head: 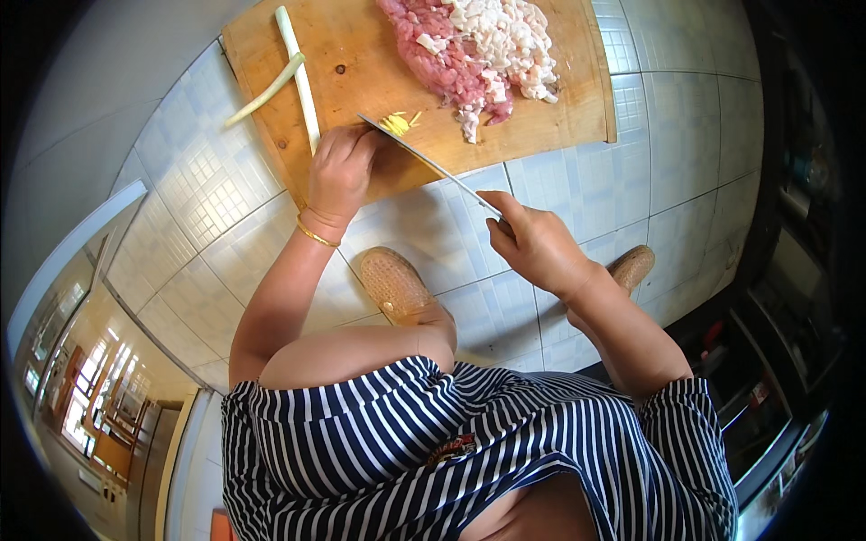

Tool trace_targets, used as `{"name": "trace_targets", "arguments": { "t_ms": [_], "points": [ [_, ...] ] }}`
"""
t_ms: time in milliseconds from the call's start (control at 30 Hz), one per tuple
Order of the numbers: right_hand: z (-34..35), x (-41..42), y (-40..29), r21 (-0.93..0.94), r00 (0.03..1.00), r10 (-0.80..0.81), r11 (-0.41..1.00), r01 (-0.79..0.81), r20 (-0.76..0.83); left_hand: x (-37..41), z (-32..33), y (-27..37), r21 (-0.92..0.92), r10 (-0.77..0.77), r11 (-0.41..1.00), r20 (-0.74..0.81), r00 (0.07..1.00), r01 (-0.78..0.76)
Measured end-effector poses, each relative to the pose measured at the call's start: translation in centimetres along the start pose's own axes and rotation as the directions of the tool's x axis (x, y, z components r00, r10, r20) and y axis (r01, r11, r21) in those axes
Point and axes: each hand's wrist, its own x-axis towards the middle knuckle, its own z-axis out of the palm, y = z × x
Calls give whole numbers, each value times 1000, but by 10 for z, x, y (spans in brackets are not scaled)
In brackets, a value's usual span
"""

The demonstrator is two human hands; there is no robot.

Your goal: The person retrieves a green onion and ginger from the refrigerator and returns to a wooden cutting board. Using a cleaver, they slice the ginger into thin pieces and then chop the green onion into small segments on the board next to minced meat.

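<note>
My right hand (541,243) grips the handle of a kitchen knife (433,166), its blade seen nearly edge-on and slanting up to the left over the wooden cutting board (352,40). Against the blade's far end, my left hand (344,162) rests on the board with bent fingers; whatever lies under them is hidden. Thin yellow strips, probably ginger (398,124), lie just beyond the blade. A long white scallion stalk (295,67) ends beside my left hand. Across it lies a shorter stalk (270,91), sticking out past the board's left edge.
Chopped pink meat (433,64) and diced white fat (511,40) are heaped on the board's far right. Pale tiles (487,311) cover the floor below, where my slippers (392,280) stand. A glazed door frame (74,264) is at left, dark cabinets (758,365) at right.
</note>
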Motion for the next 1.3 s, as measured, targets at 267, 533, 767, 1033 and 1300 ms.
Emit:
{"name": "trace_targets", "arguments": {
  "t_ms": [267, 533, 767, 1033, 1300],
  "points": [
    [12, 1, 1, -11, 999, -9, 1000, 8, -42, -1, -5, -6, 8, 40, 999, 76, 996, -41],
    [20, 4, 8, 0, 995, -30, 1000, 30, -93, 0, -5, -9, 12, 93, 995, 76, 993, -94],
    [-4, -2, -13, 39, 999, 49, 998, -50, 24, -2, -10, -8, 18, 45, 999, 140, 989, -48],
    [18, 9, 3, 35, 998, 35, 999, -33, -53, 1, -4, -9, 1, 102, 995, 71, 992, -102],
    [-13, 0, -20, 137, 992, 121, 983, -124, 33, 4, -10, -8, -23, 102, 995, 92, 990, -101]
  ]
}}
